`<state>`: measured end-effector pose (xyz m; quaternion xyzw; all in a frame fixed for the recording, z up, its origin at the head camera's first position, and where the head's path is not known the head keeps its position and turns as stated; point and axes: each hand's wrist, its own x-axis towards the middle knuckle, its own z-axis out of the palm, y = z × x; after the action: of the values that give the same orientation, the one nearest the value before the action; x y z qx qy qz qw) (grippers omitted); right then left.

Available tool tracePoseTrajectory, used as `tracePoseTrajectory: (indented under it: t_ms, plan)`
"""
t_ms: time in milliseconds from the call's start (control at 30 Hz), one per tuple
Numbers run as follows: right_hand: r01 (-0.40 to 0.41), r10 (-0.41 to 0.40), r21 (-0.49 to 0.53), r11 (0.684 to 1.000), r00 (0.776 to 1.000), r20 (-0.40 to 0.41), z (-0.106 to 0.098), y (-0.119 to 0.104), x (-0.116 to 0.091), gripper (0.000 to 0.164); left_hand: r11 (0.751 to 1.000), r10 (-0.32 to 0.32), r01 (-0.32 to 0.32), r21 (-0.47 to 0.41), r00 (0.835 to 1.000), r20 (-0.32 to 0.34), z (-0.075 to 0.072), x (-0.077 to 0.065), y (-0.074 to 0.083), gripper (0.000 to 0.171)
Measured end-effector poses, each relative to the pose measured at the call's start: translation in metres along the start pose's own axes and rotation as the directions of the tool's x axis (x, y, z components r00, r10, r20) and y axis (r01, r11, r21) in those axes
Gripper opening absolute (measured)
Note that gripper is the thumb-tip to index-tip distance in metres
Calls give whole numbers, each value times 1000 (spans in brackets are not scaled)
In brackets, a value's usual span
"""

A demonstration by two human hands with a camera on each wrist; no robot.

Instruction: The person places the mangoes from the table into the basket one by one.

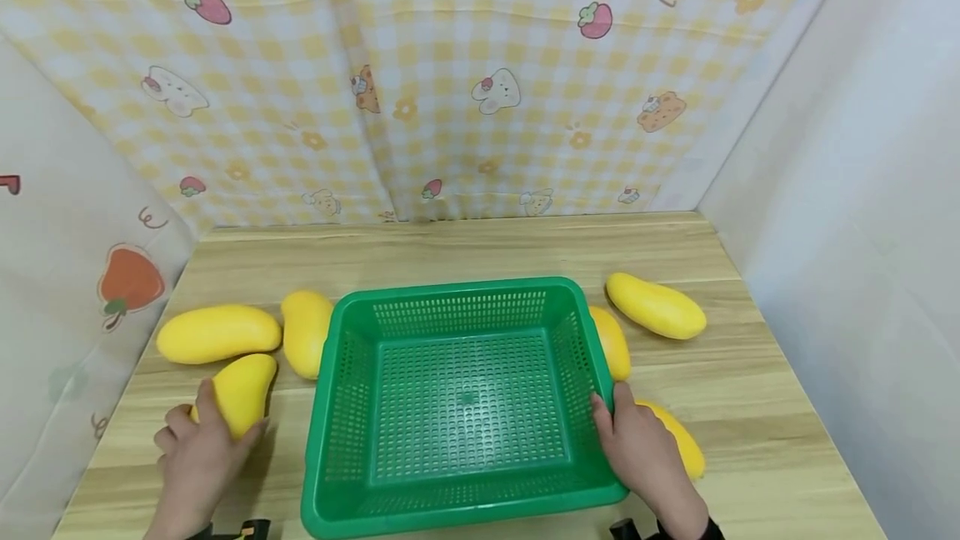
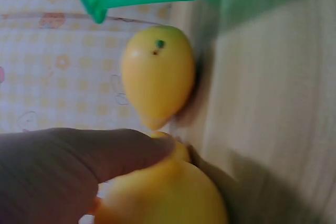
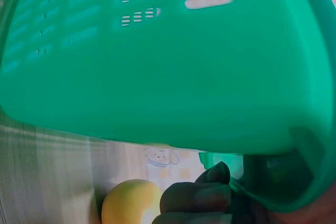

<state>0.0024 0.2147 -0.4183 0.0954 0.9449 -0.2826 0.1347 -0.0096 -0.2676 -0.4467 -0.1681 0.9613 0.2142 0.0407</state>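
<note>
A green plastic basket (image 1: 468, 407) with slotted walls sits mid-table, and nothing lies in it. At its right rim my right hand (image 1: 647, 448) grips the edge, thumb inside and fingers outside under the lip. To the left of the basket, my left hand (image 1: 198, 448) holds a yellow mango (image 1: 246, 394) between thumb and fingers. In the left wrist view the thumb lies over that mango (image 2: 168, 198). Close beyond it are a long mango (image 1: 217, 333) and another mango (image 1: 306, 332) beside the basket's left wall.
Right of the basket are a partly hidden mango (image 1: 611, 344), a long mango (image 1: 656, 307) farther back, and one mango (image 1: 675, 440) behind my right hand. A checked curtain (image 1: 450, 107) closes off the back of the wooden table (image 1: 480, 248). White walls flank both sides.
</note>
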Motion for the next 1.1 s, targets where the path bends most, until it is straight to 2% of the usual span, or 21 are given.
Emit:
tracePoseTrajectory:
  t_ms: [133, 200, 367, 500, 600, 667, 767, 900, 933, 1000, 1100]
  plan:
    - [3, -3, 12, 1000, 1000, -2, 1, -1, 0, 27, 1000, 23, -21, 16, 992, -124, 5, -1, -4, 91]
    - [8, -8, 19, 1000, 1000, -4, 2, -1, 0, 27, 999, 22, -18, 30, 988, -155, 6, 0, -7, 90]
    - [20, -19, 44, 999, 1000, -5, 2, -1, -1, 26, 999, -17, 24, 48, 991, -135, 5, 0, -9, 89]
    - [21, -21, 51, 998, 1000, 1, 1, 0, -1, 25, 998, -28, 32, 50, 995, -92, 1, -2, -10, 86]
    - [22, -22, 55, 998, 1000, 8, 1, 0, 0, 27, 998, -22, 27, 48, 995, -101, -9, -7, -10, 86]
    - [19, -20, 61, 998, 1000, 13, 0, 0, -1, 27, 999, -5, 11, 41, 990, -142, -17, -11, -8, 87]
    - [14, -15, 71, 997, 1000, 15, 0, 1, -1, 27, 998, 61, -57, 22, 968, -242, -27, -15, 1, 88]
    - [11, -12, 82, 997, 1000, 9, -1, 1, -2, 26, 985, 167, -174, 14, 914, -369, -36, -19, 21, 89]
    - [10, -11, 83, 997, 1000, 9, -1, 1, -2, 26, 981, 181, -193, 7, 908, -377, -39, -19, 27, 89]
    - [9, -10, 91, 996, 1000, 11, 0, 1, -2, 26, 970, 222, -244, -3, 886, -407, -44, -18, 40, 89]
    - [7, -8, 102, 995, 1000, 13, 1, 2, -2, 27, 937, 306, -349, -22, 848, -433, -49, -13, 57, 87]
